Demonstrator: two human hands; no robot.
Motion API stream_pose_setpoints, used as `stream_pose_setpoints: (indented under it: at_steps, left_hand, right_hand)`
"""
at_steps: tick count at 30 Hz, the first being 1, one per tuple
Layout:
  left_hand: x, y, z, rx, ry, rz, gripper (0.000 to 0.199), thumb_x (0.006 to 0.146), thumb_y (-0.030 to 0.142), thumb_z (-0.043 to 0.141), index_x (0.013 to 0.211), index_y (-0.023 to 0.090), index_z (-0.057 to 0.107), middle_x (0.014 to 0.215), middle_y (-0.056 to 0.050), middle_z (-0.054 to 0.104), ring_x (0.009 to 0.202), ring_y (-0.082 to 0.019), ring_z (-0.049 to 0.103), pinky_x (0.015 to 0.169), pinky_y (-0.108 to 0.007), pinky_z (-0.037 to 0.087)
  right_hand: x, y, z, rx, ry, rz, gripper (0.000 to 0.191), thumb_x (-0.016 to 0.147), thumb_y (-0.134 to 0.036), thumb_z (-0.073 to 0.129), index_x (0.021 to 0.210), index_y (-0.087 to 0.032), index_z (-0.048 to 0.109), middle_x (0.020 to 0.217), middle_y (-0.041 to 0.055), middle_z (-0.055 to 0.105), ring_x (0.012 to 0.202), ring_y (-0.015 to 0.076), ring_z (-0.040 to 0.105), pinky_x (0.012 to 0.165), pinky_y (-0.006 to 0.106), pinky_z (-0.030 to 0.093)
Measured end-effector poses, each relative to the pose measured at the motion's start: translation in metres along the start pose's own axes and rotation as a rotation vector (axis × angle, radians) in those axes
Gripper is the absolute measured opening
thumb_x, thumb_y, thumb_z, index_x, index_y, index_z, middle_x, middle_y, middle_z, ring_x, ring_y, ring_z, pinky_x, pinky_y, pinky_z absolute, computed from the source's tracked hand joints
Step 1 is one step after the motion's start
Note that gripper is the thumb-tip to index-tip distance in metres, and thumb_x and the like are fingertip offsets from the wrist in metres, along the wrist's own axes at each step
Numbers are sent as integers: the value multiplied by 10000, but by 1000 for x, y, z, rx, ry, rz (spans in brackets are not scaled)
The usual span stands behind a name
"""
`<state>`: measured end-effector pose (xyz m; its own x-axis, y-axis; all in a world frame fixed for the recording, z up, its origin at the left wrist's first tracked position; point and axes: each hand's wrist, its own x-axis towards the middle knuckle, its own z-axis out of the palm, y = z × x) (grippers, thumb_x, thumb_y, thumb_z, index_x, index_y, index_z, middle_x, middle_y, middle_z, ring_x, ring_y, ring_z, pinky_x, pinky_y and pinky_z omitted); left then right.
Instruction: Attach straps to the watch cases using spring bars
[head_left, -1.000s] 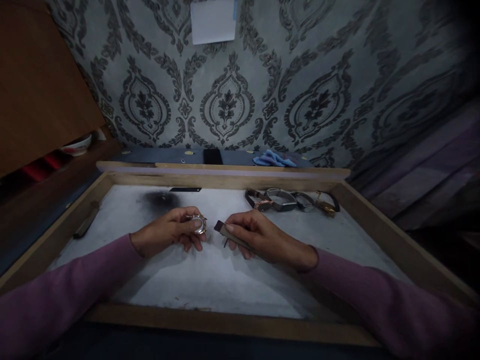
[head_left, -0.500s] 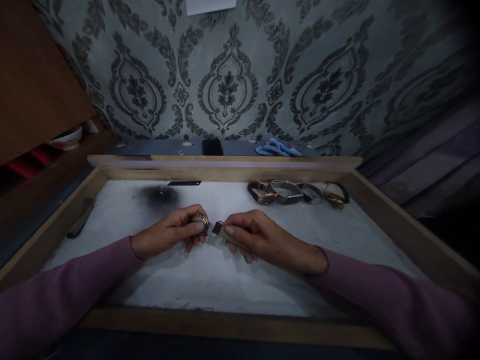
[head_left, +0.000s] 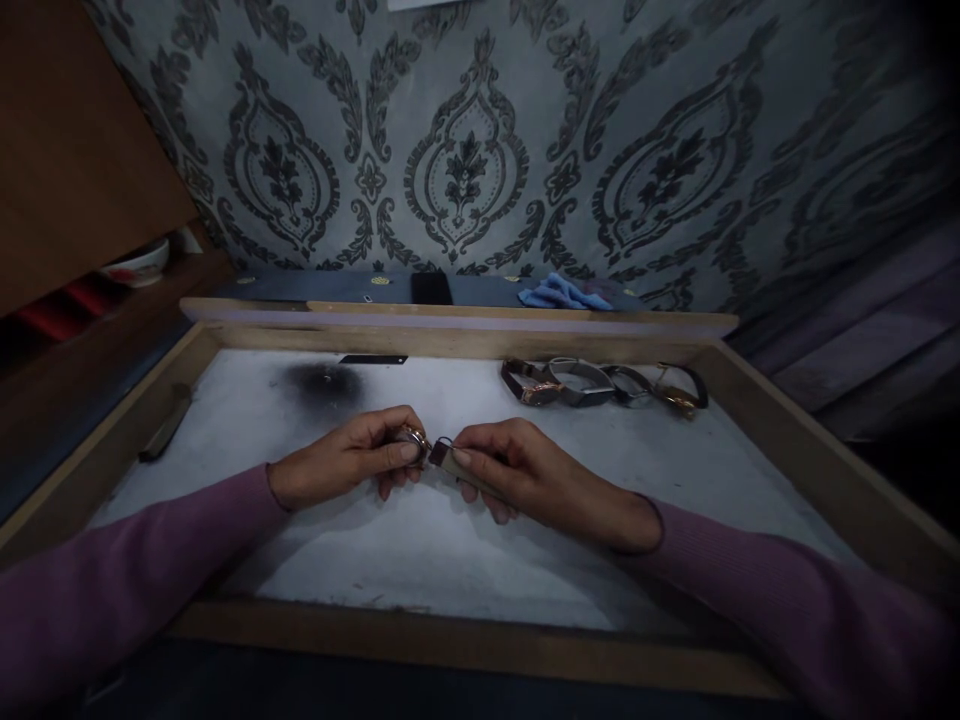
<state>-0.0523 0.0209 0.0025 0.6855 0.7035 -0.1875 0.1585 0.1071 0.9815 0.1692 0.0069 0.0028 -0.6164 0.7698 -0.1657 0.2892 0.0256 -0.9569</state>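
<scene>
My left hand [head_left: 358, 458] pinches a round watch case [head_left: 411, 438] with gold-coloured edges near the middle of the white-bottomed wooden tray [head_left: 480, 635]. Just to its right, my right hand [head_left: 517, 465] grips a flat brownish strap-like piece [head_left: 472, 474] with a dark reddish end. That end is right beside the watch case; whether they touch is too small to tell. A thin dark loop shows above the strap-like piece. Several watches [head_left: 581, 383] lie in a row at the tray's back right.
A dark flat blade [head_left: 373, 359] lies at the tray's back edge, and a dark-handled tool [head_left: 166, 424] at its left side. Behind the tray are a black phone-like object [head_left: 431, 289] and a blue cloth [head_left: 564, 292]. A bowl [head_left: 139, 265] stands on the left shelf.
The watch case in my left hand has come closer to the end of the strap-like piece, narrowing the gap. The whole view has shifted slightly.
</scene>
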Motion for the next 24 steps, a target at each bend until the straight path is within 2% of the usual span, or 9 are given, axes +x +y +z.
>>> stream_pose_setpoints:
  at_steps: [15, 24]
  left_hand:
    - [1, -5, -3, -13, -34, 43, 228, 902, 375, 557, 889, 149, 535, 758, -19, 572, 662, -117, 526, 558, -221, 462]
    - [1, -5, -2, -6, -36, 36, 210, 907, 356, 550, 891, 147, 541, 762, -21, 574, 665, -117, 528, 557, -218, 457]
  right_hand:
    - [-1, -3, 2, -68, -1, -12, 305, 943, -305, 467, 706, -136, 558, 522, -43, 500, 403, 40, 445, 409, 154, 385]
    - [-1, -3, 3, -70, 0, -14, 276, 943, -270, 456, 715, -145, 549, 562, -38, 518, 405, 42, 449, 402, 169, 371]
